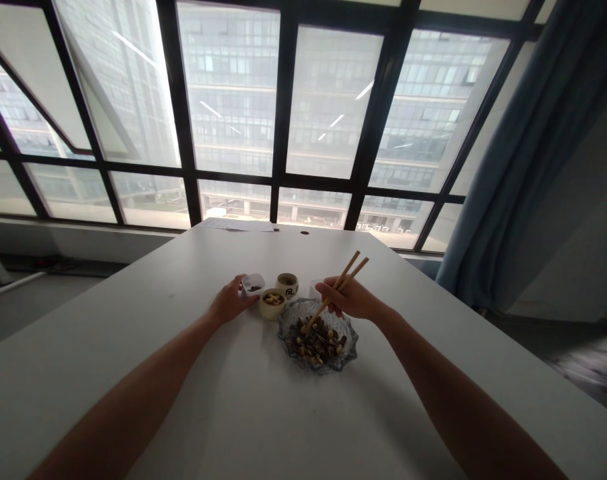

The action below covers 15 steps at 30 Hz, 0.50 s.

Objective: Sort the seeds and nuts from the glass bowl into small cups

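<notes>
My right hand [348, 297] is closed round a pair of wooden chopsticks [344, 281], whose tips reach into a clear glass bowl [352, 347] with a scalloped rim. In that bowl lies a heap of dark seeds and round tan nuts [317, 341]. My left hand [233, 300] grips a small white cup [253, 283] from its left side, with a few dark pieces at the bottom. Just right of it stand a yellowish cup [272, 311] of light-coloured nuts and a cup with dark lettering [288, 283]. Behind my right hand a small clear cup [315, 288] is partly hidden.
All of this stands on a long white table [183, 373]. Sheets of paper [243, 226] lie at its far end, near two dark round spots. Large windows rise beyond it, and a blue curtain [508, 167] hangs at the right.
</notes>
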Available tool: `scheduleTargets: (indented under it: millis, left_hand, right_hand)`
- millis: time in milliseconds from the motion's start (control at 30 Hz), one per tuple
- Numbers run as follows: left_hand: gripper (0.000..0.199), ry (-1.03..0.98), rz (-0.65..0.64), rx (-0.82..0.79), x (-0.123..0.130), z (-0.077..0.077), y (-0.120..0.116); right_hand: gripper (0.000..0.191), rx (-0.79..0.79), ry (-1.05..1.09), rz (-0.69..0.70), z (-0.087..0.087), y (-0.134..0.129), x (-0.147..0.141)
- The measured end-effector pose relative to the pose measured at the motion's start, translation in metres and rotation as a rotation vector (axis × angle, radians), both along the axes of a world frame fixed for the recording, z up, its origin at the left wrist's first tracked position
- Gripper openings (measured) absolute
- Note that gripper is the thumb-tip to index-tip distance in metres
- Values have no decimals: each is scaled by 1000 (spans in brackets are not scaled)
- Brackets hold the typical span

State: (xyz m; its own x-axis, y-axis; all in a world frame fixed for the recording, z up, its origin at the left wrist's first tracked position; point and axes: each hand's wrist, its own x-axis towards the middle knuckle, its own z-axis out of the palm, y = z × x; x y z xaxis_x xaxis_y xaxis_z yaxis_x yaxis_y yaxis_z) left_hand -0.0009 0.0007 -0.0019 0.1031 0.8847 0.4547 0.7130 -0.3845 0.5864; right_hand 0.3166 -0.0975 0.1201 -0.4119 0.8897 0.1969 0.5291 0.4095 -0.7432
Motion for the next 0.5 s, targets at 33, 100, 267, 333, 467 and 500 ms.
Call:
scheduleTargets:
  millis: [33, 100, 267, 333, 467, 500]
  left_hand:
    - [65, 3, 0, -1, 0, 0, 0]
    - [65, 7, -2, -10, 0, 0, 0]
    - [64, 17, 9, -18, 0, 1, -1]
    - [65, 23, 9, -14, 0, 2, -1]
    - [66, 24, 4, -19, 1, 3, -2]
    - [66, 24, 1, -18, 1, 3, -2]
  right_hand:
    - [54, -1, -5, 2, -1, 1, 0]
    - [54, 0, -11, 9, -2, 2, 0]
    - [54, -1, -21, 7, -3, 1, -2]
    - [54, -3, -37, 7, -2, 1, -3]
    - [54, 7, -37, 12, -1, -1, -3]
    - [54, 11, -32, 11, -1, -1, -3]
